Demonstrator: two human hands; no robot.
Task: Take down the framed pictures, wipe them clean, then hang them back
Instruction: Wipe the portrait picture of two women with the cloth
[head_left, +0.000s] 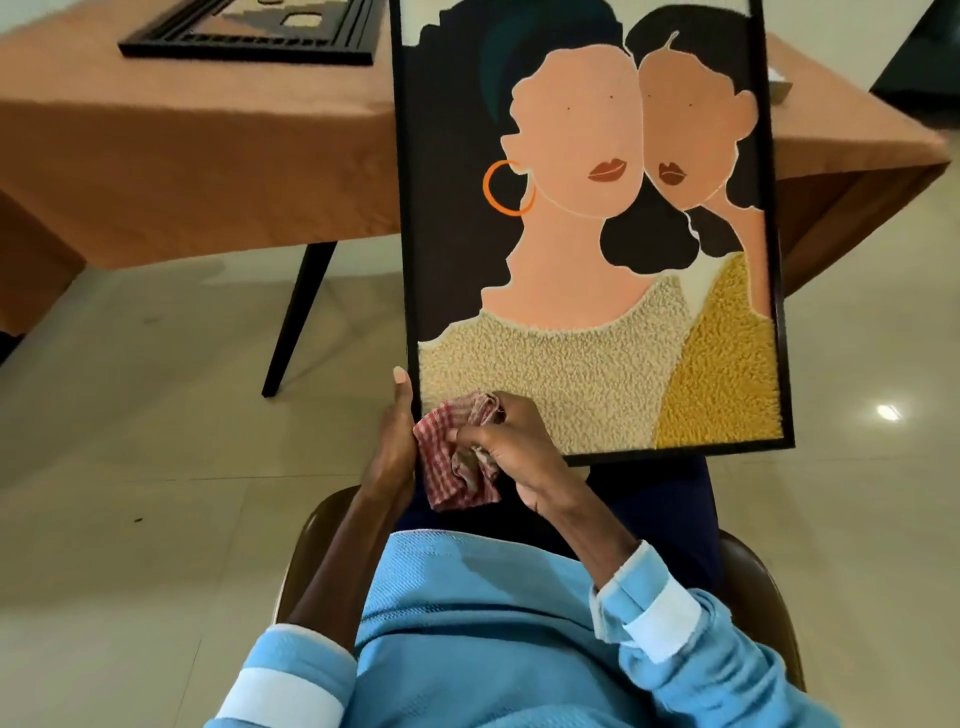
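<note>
Pale glossy floor tiles spread under a far table draped in rust-brown fabric, where a second black frame lies flat at the far left. Nearer, a large framed picture of two faces stands upright on the seated person's lap. The left hand grips its lower left edge, thumb up along the frame. The right hand is curled round a red checked cloth, bunched against the picture's lower left corner

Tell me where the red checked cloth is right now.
Head view, lower centre: the red checked cloth is gripped by the right hand at the bottom left corner of the framed picture, beside the left hand holding its left edge.
</note>
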